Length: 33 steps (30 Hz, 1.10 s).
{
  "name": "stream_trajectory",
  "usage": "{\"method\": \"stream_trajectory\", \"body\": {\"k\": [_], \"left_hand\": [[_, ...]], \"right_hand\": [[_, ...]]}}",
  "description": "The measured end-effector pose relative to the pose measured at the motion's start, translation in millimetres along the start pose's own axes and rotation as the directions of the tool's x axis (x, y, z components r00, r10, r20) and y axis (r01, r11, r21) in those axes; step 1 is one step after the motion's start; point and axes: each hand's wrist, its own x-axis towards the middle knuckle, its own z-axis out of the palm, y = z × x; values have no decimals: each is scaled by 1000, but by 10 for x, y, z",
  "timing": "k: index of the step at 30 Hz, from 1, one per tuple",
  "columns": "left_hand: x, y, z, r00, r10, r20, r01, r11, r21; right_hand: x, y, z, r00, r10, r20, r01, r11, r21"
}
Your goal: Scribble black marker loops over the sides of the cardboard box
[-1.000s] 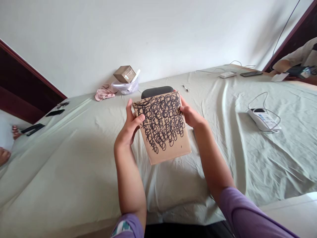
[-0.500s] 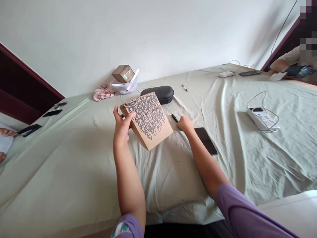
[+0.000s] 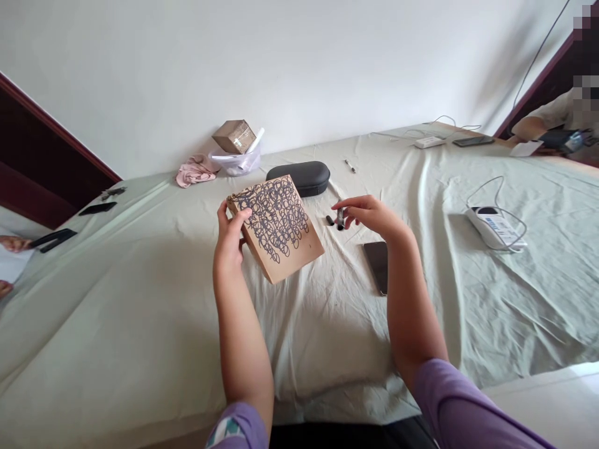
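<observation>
My left hand grips the left edge of a brown cardboard piece covered in black scribbled loops, held tilted above the bed. My right hand is raised to its right, fingers pinched on a black marker. A small black piece, perhaps the marker's cap, lies on the sheet just left of the marker. Under my right wrist a dark phone rests flat on the sheet.
A pale green sheet covers the bed. A black oval case lies behind the cardboard; a pink cloth, a bag with a small box and a pen sit farther back. A white device with cable is right. Another person's arm shows at far right.
My right hand let go of the cardboard, dropped to the sheet, and came up pinching the black marker. My left hand lowered and tilted the cardboard to the left.
</observation>
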Motion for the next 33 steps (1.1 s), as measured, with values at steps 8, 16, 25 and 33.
{"method": "stream_trajectory", "body": {"k": [8,16,25,33], "left_hand": [[141,-172,74,999,-45,8,46,995,-92],[344,-466,48,998,51,-46,-58,983,-176],[511,-628,-26,993,120,-14,-120,975,-187],[546,-671,-14,994,106,-39,-112,970,-215]], "right_hand": [[163,-31,510,639,-502,-584,525,838,-146],[247,-92,1158,832,-279,-479,505,738,448],[252,130,1751,811,-194,-552,481,759,439],[330,138,1721,878,-176,-446,389,805,448]]}}
